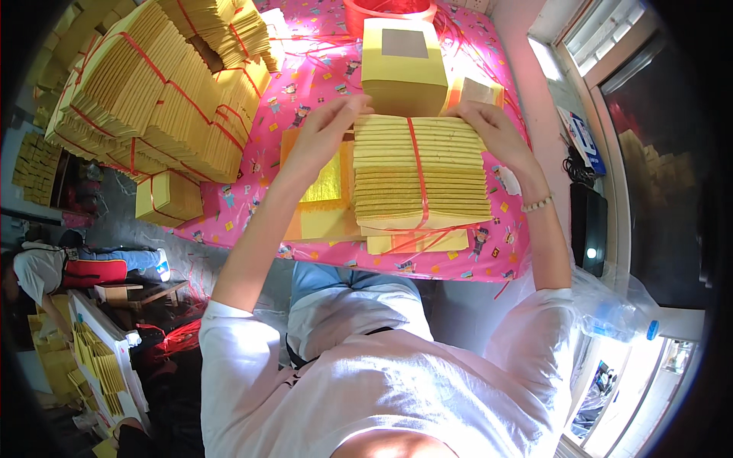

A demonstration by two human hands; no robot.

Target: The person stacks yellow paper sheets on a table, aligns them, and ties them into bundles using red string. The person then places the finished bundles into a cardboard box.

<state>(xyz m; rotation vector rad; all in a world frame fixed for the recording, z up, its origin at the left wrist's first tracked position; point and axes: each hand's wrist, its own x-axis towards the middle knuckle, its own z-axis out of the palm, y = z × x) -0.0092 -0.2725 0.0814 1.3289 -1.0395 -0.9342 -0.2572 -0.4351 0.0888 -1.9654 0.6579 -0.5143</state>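
A thick bundle of yellow folded paper packets [382,183] lies in front of me, with a red plastic strap [417,156] running over its middle. My left hand [334,128] is at the bundle's far left corner, fingers pinched together. At the far right corner, my right hand [495,131] has its fingers bent and closed. What either hand grips is too small or hidden to make out. Loose red strap ends lie across the bundle's near edge, above more yellow paper [418,242]. Left of it sits a flat orange and yellow paper with a shiny gold square [324,181].
The table has a pink patterned cover [263,172]. Beyond the bundle stands a yellow paper block [405,65], with a red basin [389,11] behind. Tall strapped stacks [153,91] fill the left side. Another person [46,275] works at lower left. A wall and window are on the right.
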